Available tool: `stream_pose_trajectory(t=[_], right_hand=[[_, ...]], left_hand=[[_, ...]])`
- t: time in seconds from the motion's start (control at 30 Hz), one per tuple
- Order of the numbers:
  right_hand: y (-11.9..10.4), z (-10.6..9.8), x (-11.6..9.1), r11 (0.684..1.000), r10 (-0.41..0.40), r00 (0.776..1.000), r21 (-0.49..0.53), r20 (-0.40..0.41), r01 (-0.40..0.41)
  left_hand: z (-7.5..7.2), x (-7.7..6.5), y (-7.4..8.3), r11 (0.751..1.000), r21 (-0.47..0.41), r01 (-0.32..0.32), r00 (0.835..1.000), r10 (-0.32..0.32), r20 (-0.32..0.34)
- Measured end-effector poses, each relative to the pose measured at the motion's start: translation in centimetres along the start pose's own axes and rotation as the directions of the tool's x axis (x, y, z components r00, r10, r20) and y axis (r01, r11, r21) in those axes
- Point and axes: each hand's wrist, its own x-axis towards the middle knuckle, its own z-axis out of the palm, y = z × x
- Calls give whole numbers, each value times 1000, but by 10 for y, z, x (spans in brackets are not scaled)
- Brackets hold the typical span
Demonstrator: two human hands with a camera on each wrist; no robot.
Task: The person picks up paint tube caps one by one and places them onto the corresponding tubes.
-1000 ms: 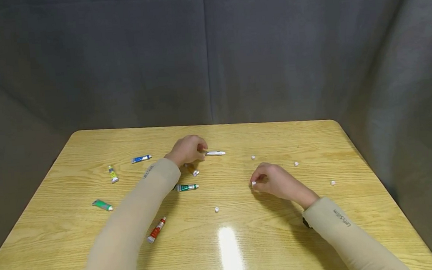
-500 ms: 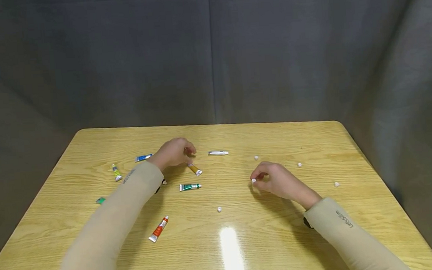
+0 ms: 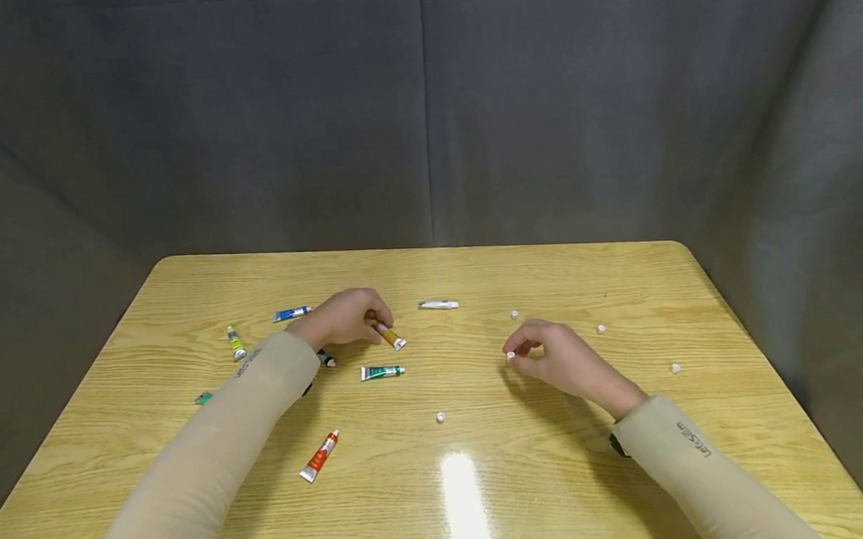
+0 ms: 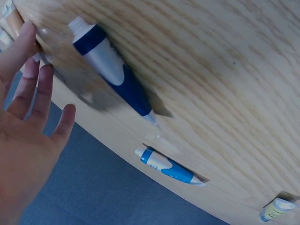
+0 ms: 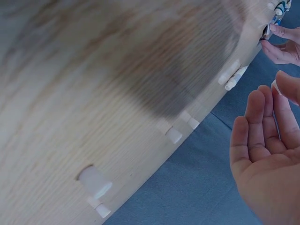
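My left hand (image 3: 344, 316) is at the back left of the table, thumb and fingertips pinching the end of an ochre paint tube (image 3: 391, 336). In the left wrist view, that tube (image 4: 14, 18) lies partly cut off at the upper left. Between thumb and forefinger, my right hand (image 3: 561, 361) pinches a small white cap (image 3: 511, 355) above the middle right. Its other fingers are visible in the right wrist view, apart from the cap. Below my left hand lies a green paint tube (image 3: 382, 372); a white paint tube (image 3: 438, 305) lies to its right.
Other paint tubes lie leftward: red (image 3: 319, 456), yellow (image 3: 236, 342), blue (image 3: 292, 313), a dark one (image 3: 326, 359) and a light green one (image 3: 203, 398) half hidden by my sleeve. Loose white caps (image 3: 440, 417) dot the middle and right. A grey curtain (image 3: 420, 111) hangs behind the table.
My left hand has moved left, away from the white paint tube, and come down onto the ochre paint tube. The right hand keeps the cap and has barely moved.
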Motion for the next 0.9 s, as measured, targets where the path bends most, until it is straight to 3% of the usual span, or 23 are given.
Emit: stream_pose_trajectory(t=[0.3, 0.57, 0.9], right_hand=[[2, -1, -1, 1000, -10, 1000, -2, -26, 10], [2, -1, -2, 1000, -4, 999, -7, -50, 4], [-1, -4, -2, 1000, -2, 995, 18, -96, 4]], left_hand=[[5, 3, -5, 999, 44, -31, 999, 33, -43], [2, -2, -5, 1000, 10, -8, 997, 9, -76], [-4, -10, -3, 999, -22, -27, 995, 25, -97]])
